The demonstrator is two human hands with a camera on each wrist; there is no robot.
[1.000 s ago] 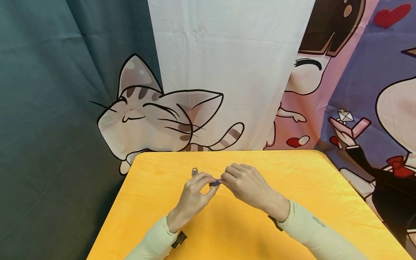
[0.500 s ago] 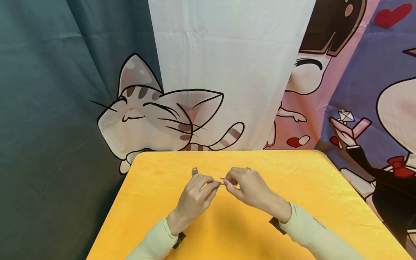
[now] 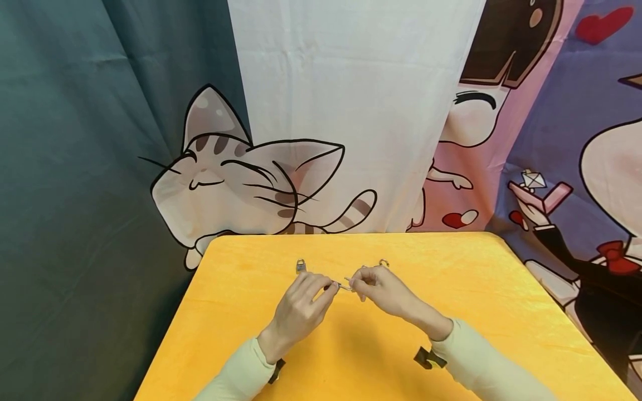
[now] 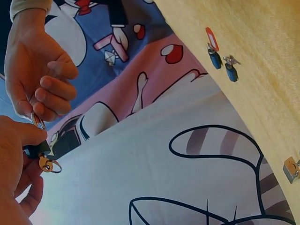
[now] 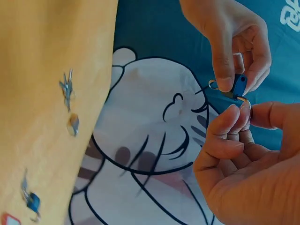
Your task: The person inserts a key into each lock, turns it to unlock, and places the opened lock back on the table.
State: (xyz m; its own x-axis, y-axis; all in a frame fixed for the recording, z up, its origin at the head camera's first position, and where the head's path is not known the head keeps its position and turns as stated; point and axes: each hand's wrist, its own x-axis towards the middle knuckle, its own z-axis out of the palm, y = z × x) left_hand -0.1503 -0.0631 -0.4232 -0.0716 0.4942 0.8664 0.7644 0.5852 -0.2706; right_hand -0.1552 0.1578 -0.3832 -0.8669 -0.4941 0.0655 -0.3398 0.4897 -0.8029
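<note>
A small blue padlock (image 5: 240, 84) is held in the air between both hands. My left hand (image 3: 301, 303) pinches its body between thumb and fingers. A brass-coloured key (image 4: 45, 163) with a ring juts out of the body, beside the left fingers. My right hand (image 3: 383, 289) pinches the metal shackle (image 4: 37, 121) with thumb and fingertip, its other fingers curled. In the head view a thin metal end (image 3: 348, 278) shows beside the right fingertips; whether the shackle is unlocked I cannot tell.
On the yellow table (image 3: 351, 356), a silver padlock (image 3: 301, 266) stands behind the left hand. Two blue padlocks (image 4: 214, 57) lie behind the right hand, one with a red-edged tag (image 4: 212, 38). Loose-looking keys (image 5: 68, 90) lie near the silver padlock. Printed cloth (image 3: 361, 111) hangs behind.
My right hand has turned and drawn slightly right and down, so the shackle shows between the hands. Another shackle behind the right hand has come into sight. The left hand has tilted the padlock.
</note>
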